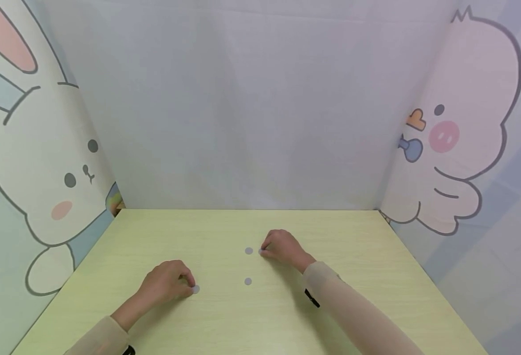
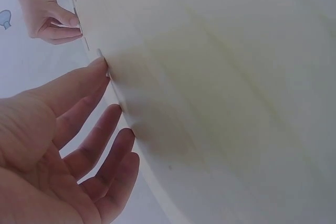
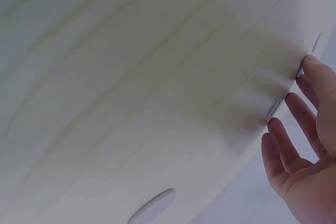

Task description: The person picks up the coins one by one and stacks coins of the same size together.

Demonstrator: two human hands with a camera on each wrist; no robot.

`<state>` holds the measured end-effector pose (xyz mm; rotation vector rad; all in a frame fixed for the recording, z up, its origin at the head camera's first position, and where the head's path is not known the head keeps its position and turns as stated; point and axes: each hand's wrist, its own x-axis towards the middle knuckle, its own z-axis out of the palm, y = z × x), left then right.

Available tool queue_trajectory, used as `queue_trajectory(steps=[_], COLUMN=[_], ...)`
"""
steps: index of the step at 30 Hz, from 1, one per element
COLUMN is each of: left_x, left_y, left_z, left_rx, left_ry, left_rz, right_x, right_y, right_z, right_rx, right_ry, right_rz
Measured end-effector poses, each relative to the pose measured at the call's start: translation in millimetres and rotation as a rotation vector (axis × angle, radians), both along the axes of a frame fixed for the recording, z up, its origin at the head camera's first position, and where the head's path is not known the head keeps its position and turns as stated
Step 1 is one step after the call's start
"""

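Plainly, in the head view, four small grey discs lie flat on the table [image 1: 340,231], low in the frame around its middle. The left hand [image 1: 164,283] rests lower left with its fingertips on the left disc [image 1: 195,289], which peeks out just to the right of the fingers. The right hand [image 1: 282,246] sits right of centre, fingertips on a disc [image 1: 260,252] at their left edge. Another disc [image 1: 249,251] lies just left of that, nearer the right hand, and the low disc [image 1: 248,281] lies between the hands.

From the left wrist, the left hand's [image 2: 68,145] fingers are loosely spread, fingertips at the table; the right hand [image 2: 50,17] shows upper left, fingers bent.

From the right wrist, the right hand's [image 3: 304,145] fingers are lightly spread, tips touching a disc's edge [image 3: 273,109]; a free disc [image 3: 152,207] lies bottom centre.
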<state>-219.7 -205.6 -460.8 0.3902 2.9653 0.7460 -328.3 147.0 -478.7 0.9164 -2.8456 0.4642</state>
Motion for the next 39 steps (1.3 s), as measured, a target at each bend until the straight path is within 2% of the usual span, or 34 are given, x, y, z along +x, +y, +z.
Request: queue_trajectory(steps=[6, 14, 24, 32, 39], left_x=[-1.5, -0.2, 0.0, -0.4, -1.7], left_y=[0, 0, 0, 1, 1], left_z=[-0.9, 0.8, 1.5, 0.9, -1.4], left_rx=[-0.006, -0.001, -0.004, 0.005, 0.017], left_ry=[0.009, -0.006, -0.012, -0.009, -0.017], left_rz=[0.0, 0.013, 0.009, 0.003, 0.008], right_x=[-3.4, -10.6, -9.0, -3.8, -1.3], right_y=[2, -1, -1, 1, 1], right_z=[2.7, 1.7, -2.3, -1.0, 1.2], right_rx=[0.061, 0.143, 0.061, -0.009, -0.042], right_ry=[-0.02, 0.042, 0.057, -0.026, -0.04], right_rz=[0.028, 0.07, 0.03, -0.034, -0.026])
